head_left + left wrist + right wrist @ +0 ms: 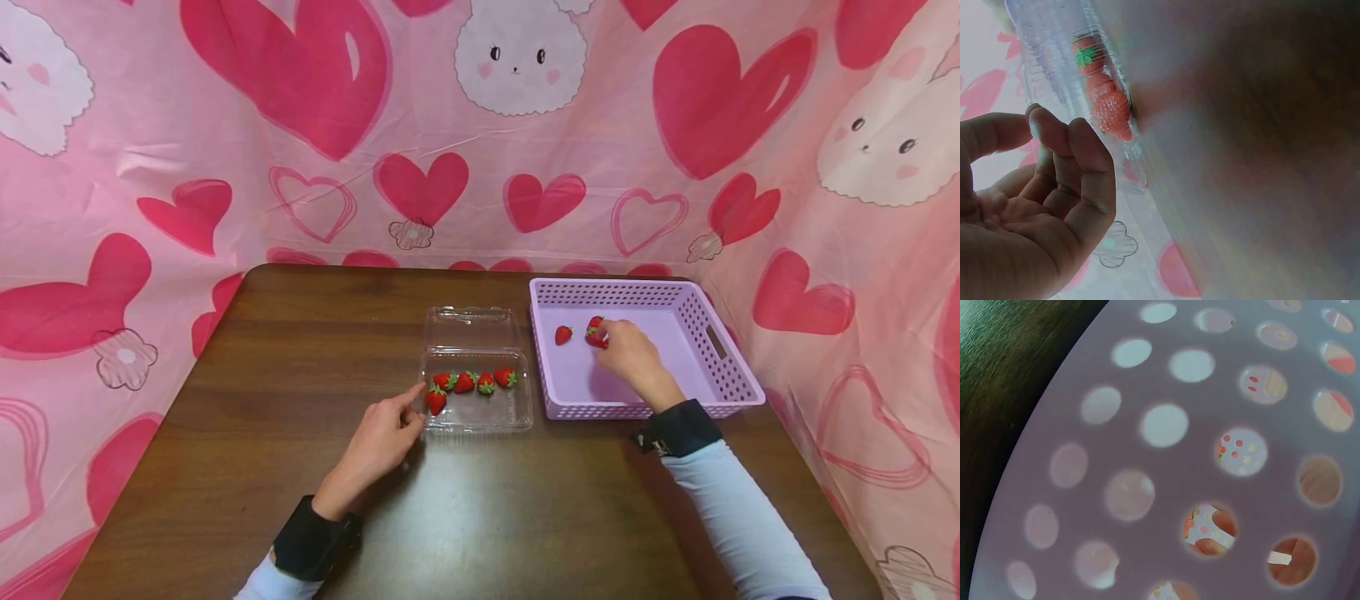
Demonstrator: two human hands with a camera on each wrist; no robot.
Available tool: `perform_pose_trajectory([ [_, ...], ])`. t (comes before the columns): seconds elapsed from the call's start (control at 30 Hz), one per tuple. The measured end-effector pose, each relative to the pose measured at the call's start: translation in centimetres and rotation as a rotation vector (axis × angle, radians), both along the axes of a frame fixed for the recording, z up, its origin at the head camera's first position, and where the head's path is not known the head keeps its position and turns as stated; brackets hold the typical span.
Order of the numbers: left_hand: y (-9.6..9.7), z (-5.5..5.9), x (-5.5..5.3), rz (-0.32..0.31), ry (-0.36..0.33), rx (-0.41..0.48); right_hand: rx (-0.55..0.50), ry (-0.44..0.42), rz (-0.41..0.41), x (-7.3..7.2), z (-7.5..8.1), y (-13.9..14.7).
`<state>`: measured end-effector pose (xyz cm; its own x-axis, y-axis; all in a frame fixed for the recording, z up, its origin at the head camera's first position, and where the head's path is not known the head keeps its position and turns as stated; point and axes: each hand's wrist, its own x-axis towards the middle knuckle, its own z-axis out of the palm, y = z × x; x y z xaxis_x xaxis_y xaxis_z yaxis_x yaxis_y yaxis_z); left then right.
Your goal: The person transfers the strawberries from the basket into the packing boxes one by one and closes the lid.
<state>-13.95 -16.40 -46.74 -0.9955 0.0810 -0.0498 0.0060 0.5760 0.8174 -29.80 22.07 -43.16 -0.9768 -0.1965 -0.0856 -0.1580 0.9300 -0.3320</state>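
My left hand (377,443) is at the left side of a clear plastic clamshell box (480,414), index finger and thumb touching its rim. Its other fingers bend loosely in the left wrist view. Several red strawberries (465,382) with green caps lie in a row inside the box, whose lid (472,327) stands raised at the back. My right hand (632,354) reaches into a lilac basket (611,410) and pinches a strawberry (603,342), mostly covered by the fingers. Another strawberry (596,322) shows just behind it, and one more (563,335) lies to the left.
The brown wooden table (315,333) carries both box and basket, which stand side by side. A pink curtain (480,225) with hearts and rabbits hangs behind and at the sides. The basket's perforated wall (1166,469) fills most of the right wrist view.
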Motion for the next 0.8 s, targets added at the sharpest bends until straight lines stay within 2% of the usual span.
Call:
perform_pose_trajectory([
  [0.63,0.0,0.1,-0.1,0.001,-0.013,0.007,0.035,-0.105,-0.007,-0.5,-0.8,1.4],
  [0.8,0.0,0.0,-0.1,0.0,-0.009,-0.003,0.028,-0.109,-0.012,-0.6,-1.1,1.6],
])
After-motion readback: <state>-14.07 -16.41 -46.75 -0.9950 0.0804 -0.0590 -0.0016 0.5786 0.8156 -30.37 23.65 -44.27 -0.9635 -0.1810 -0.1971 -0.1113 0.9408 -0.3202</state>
